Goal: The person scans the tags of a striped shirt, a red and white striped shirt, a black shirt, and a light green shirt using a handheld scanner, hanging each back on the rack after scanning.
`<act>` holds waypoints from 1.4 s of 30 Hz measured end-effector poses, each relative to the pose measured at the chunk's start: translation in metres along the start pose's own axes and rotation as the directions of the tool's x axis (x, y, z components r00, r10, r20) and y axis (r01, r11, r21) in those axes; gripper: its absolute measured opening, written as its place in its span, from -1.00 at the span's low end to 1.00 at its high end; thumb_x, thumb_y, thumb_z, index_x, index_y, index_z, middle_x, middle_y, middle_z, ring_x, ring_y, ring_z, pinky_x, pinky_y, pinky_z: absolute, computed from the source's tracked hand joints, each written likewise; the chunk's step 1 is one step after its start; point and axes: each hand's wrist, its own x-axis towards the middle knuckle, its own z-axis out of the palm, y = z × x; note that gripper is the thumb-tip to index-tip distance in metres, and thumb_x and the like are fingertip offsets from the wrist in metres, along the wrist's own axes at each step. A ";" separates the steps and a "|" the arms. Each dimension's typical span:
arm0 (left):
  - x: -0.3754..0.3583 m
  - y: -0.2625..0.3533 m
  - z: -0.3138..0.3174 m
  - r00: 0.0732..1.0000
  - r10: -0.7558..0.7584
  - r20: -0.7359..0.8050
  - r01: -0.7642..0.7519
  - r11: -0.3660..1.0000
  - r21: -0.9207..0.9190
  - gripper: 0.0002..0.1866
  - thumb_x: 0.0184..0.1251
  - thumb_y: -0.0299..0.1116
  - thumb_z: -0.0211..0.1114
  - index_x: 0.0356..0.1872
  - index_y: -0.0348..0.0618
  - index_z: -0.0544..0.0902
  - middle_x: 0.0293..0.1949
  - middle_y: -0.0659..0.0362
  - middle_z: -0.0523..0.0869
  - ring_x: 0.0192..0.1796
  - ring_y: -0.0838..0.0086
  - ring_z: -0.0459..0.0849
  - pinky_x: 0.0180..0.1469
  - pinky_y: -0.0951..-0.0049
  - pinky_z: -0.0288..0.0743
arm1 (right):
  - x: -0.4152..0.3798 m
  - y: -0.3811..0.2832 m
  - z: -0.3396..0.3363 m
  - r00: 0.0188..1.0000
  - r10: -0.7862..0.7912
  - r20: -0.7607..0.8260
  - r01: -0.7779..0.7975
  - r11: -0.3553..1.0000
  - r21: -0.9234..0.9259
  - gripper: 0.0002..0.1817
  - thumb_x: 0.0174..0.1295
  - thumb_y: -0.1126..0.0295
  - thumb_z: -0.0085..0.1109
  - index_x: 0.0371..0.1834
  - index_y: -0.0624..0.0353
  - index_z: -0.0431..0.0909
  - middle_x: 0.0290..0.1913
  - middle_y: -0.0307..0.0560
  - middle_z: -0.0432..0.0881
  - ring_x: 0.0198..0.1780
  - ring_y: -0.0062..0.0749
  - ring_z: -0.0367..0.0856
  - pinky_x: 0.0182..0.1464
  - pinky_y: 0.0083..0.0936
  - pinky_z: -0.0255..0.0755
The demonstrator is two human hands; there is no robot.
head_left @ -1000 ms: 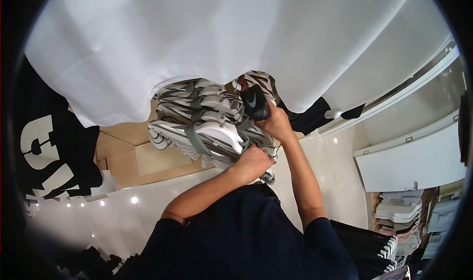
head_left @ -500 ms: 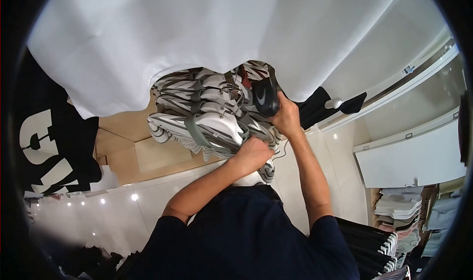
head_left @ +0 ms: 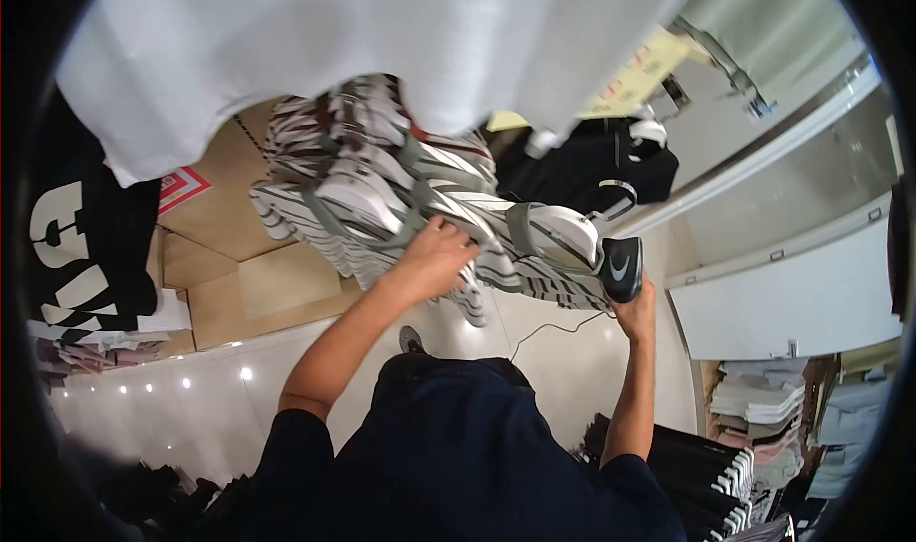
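Note:
My left hand point(head_left: 437, 259) is closed on the front of a striped shirt point(head_left: 367, 203) near its collar, fingers curled at the cloth. This shirt hangs on a white hanger among several grey-and-white striped ones. At the right, my right hand point(head_left: 637, 308) grips a black handheld device point(head_left: 622, 267) with a light curved mark on its face. The device's head is right at the shoulder of another striped shirt point(head_left: 549, 241), which hangs on a white hanger with a metal hook, apart from the bunch. Its lower part is hidden in my palm.
White cloth point(head_left: 382, 36) hangs overhead across the top. Black garments point(head_left: 601, 165) hang behind the shirts. A thin cord point(head_left: 558, 328) curves over the tiled floor. Cardboard boxes point(head_left: 286, 284) stand left; folded clothes point(head_left: 763, 389) fill a right-hand shelf, near black trousers on white hangers point(head_left: 735, 475).
My right hand has moved right and down with the black device. One striped shirt now stands apart to the right. My left hand has shifted left and up along the shirts.

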 end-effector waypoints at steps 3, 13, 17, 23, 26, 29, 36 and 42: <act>0.012 0.027 0.006 0.983 -0.061 -0.174 0.034 0.988 -0.151 -0.48 0.01 -0.22 0.57 0.03 -0.13 0.66 0.00 0.09 0.64 0.18 0.18 0.58 0.34 0.11 0.31 | -0.031 0.014 -0.043 1.000 0.013 -0.008 -0.013 0.997 -0.080 -0.62 -0.02 0.53 0.48 -0.13 0.28 0.54 -0.29 0.12 0.73 -0.23 0.07 0.73 -0.12 -0.31 0.58; 0.122 0.210 0.093 0.986 -0.162 -0.032 0.125 0.858 -0.498 -0.49 0.29 -0.04 0.45 0.08 -0.23 0.66 -0.23 -0.04 0.77 -0.08 -0.01 0.72 -0.01 0.16 0.56 | -0.090 0.095 -0.204 0.973 -0.132 0.191 0.183 0.943 -0.278 -0.70 -0.03 0.59 0.35 -0.20 0.25 0.52 -0.39 0.14 0.62 -0.31 0.18 0.62 -0.26 -0.23 0.50; 0.121 0.265 0.091 0.941 -0.333 0.063 0.298 0.726 -0.619 -0.59 0.31 -0.18 0.49 0.00 -0.29 0.70 -0.13 0.00 0.81 -0.15 0.15 0.78 -0.01 0.30 0.60 | -0.110 0.159 -0.248 0.996 0.011 -0.093 -0.018 0.997 -0.080 -0.60 0.07 0.54 0.41 0.01 0.35 0.58 -0.24 0.24 0.72 -0.22 0.07 0.72 -0.08 -0.34 0.55; 0.078 0.281 0.067 0.850 -0.509 0.133 0.367 0.393 -0.843 -0.69 0.31 -0.51 0.49 0.02 -0.37 0.67 -0.10 0.18 0.80 -0.08 0.60 0.65 0.04 0.48 0.53 | -0.152 0.281 -0.227 0.745 0.548 -0.380 -0.134 0.681 0.720 -0.69 0.28 0.47 0.43 0.02 0.27 0.57 -0.46 -0.25 0.54 -0.47 -0.56 0.52 -0.33 -0.55 0.45; 0.056 0.297 0.031 0.788 -0.595 0.160 0.427 0.340 -0.838 -0.63 0.25 -0.49 0.54 0.03 -0.37 0.66 -0.05 0.13 0.78 -0.02 0.55 0.66 0.08 0.46 0.52 | -0.187 0.353 -0.167 0.666 0.743 -0.064 -0.261 0.313 0.913 -0.76 0.28 0.39 0.42 -0.12 0.16 0.55 -0.51 -0.26 0.50 -0.54 -0.51 0.50 -0.42 -0.50 0.47; 0.014 0.291 0.006 0.716 -0.679 0.164 0.518 0.359 -0.776 -0.57 0.19 -0.49 0.57 0.06 -0.38 0.65 0.02 0.11 0.76 0.05 0.48 0.67 0.14 0.45 0.51 | -0.223 0.391 -0.092 0.541 0.817 0.199 -0.368 0.017 0.930 -0.78 0.28 0.33 0.40 -0.27 0.09 0.50 -0.54 -0.25 0.49 -0.56 -0.49 0.48 -0.48 -0.47 0.44; -0.042 0.293 -0.061 0.660 -0.734 -0.161 0.284 0.442 -0.851 -0.27 -0.06 -0.54 0.63 0.23 -0.44 0.54 0.12 0.00 0.71 0.12 0.28 0.71 0.17 0.34 0.58 | -0.229 0.378 0.024 0.495 0.729 0.474 -0.657 -0.043 0.752 -0.63 0.32 0.18 0.35 0.04 0.17 0.58 -0.13 -0.03 0.75 -0.16 -0.33 0.77 -0.32 -0.45 0.55; -0.106 0.278 -0.115 0.526 -0.708 -0.471 0.171 0.630 -0.757 -0.06 -0.13 -0.42 0.68 0.38 -0.38 0.42 0.18 0.00 0.66 0.13 0.26 0.70 0.12 0.33 0.65 | -0.181 0.364 0.091 0.500 0.577 0.646 -0.742 -0.100 0.663 -0.37 0.25 -0.04 0.44 0.21 0.14 0.50 0.03 0.01 0.68 0.07 -0.27 0.68 -0.08 -0.29 0.60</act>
